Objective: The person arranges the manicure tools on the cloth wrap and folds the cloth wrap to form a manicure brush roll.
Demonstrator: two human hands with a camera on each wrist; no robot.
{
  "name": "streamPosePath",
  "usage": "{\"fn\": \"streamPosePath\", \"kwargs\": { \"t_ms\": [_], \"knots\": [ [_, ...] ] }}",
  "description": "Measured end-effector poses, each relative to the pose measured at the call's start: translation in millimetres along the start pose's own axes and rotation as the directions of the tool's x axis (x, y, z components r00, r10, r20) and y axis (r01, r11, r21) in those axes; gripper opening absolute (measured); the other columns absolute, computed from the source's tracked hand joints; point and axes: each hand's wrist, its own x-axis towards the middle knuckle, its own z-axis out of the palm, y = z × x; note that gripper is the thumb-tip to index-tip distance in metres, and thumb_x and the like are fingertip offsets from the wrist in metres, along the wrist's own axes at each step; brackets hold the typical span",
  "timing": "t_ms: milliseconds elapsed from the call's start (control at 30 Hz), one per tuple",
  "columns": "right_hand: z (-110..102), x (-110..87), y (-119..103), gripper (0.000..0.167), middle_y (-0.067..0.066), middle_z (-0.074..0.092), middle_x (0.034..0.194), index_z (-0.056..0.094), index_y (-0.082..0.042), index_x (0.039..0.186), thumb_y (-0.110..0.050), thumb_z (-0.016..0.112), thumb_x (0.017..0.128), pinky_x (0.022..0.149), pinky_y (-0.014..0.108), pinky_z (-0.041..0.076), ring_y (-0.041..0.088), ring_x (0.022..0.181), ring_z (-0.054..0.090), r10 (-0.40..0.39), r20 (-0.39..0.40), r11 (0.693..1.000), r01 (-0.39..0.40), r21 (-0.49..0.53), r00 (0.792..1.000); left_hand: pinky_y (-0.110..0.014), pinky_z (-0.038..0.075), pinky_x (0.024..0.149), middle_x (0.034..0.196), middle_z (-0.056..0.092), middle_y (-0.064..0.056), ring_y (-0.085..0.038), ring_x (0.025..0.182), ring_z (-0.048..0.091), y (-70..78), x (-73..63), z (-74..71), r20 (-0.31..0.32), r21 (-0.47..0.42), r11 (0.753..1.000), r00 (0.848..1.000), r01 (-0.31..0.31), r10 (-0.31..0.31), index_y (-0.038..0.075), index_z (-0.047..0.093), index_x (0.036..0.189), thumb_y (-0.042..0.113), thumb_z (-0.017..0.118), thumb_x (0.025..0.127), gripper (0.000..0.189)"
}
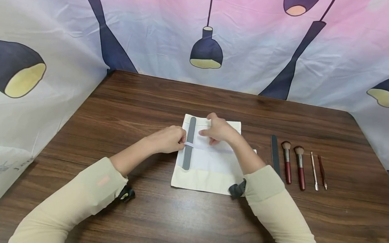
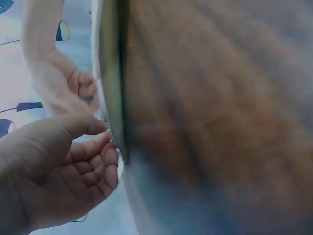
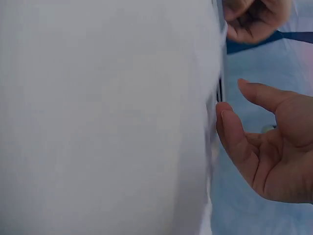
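Observation:
A cream-and-white cloth tool roll [image 1: 208, 178] lies spread on the table with a folded pocket along its near edge. A grey nail file [image 1: 188, 157] stands lengthwise at its left side, its lower end at the pocket and its middle under a thin white band [image 1: 189, 144]. My left hand [image 1: 171, 139] pinches the roll's left edge beside the band; in the left wrist view the thumb and forefinger of that hand [image 2: 73, 166] meet at the cloth's edge. Over the white middle, my right hand [image 1: 219, 130] has its fingers apart, holding nothing; the right wrist view shows this hand [image 3: 274, 147] with thumb and forefinger parted.
To the right of the roll lie a second dark nail file [image 1: 275, 154], two red-handled makeup brushes [image 1: 287, 161] [image 1: 300, 167], a slim light metal tool [image 1: 314, 171] and a slim dark red tool [image 1: 322, 172]. A printed curtain [image 1: 172, 37] hangs behind the wooden table [image 1: 143, 94].

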Motion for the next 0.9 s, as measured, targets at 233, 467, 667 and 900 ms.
{"fn": "streamPosePath", "kwargs": {
  "t_ms": [233,467,667,900],
  "knots": [
    [-50,-40.9,49,0.057,0.017,0.06,0.09,0.033,-0.003,0.137,-0.025,0.058,0.091,0.062,0.032,0.052,0.019,0.063,0.063,0.048,-0.045,0.997,-0.05,-0.056,0.998,-0.022,0.037,0.051,0.069,0.05,-0.001,-0.01,0.056,0.044,14.4,7.1,-1.6,-0.025,-0.029,1.0,1.0,-0.009,0.008,0.004,0.059,0.079,0.003,0.057,0.084,0.006],
    [-89,-86.0,102,0.06,0.024,0.06,0.098,0.033,0.009,0.134,-0.027,0.055,0.092,0.065,0.036,0.052,0.02,0.07,0.063,0.082,-0.168,0.986,-0.105,-0.129,0.982,-0.022,0.034,0.049,0.06,0.047,0.0,-0.01,0.052,0.041,24.3,14.5,5.0,0.025,-0.036,0.999,1.0,0.004,-0.003,0.003,0.06,0.083,0.007,0.063,0.085,0.006],
    [-93,-100.6,124,0.059,0.019,0.062,0.088,0.035,0.014,0.13,-0.026,0.056,0.092,0.061,0.034,0.051,0.02,0.069,0.061,0.142,-0.157,0.976,-0.165,-0.145,0.977,-0.022,0.034,0.049,0.058,0.047,0.001,-0.011,0.052,0.041,26.8,15.7,6.0,0.032,-0.006,0.999,0.999,0.034,-0.033,0.003,0.06,0.083,0.008,0.067,0.082,0.008],
    [-90,-95.7,134,0.055,0.019,0.063,0.083,0.04,0.018,0.124,-0.018,0.062,0.088,0.059,0.03,0.052,0.017,0.067,0.062,0.205,-0.128,0.961,-0.224,-0.162,0.97,-0.026,0.036,0.053,0.064,0.052,0.001,-0.015,0.061,0.047,30.4,19.2,8.6,0.039,0.043,0.998,0.998,0.051,-0.053,0.006,0.063,0.084,0.012,0.068,0.081,0.008]
  ]
}}
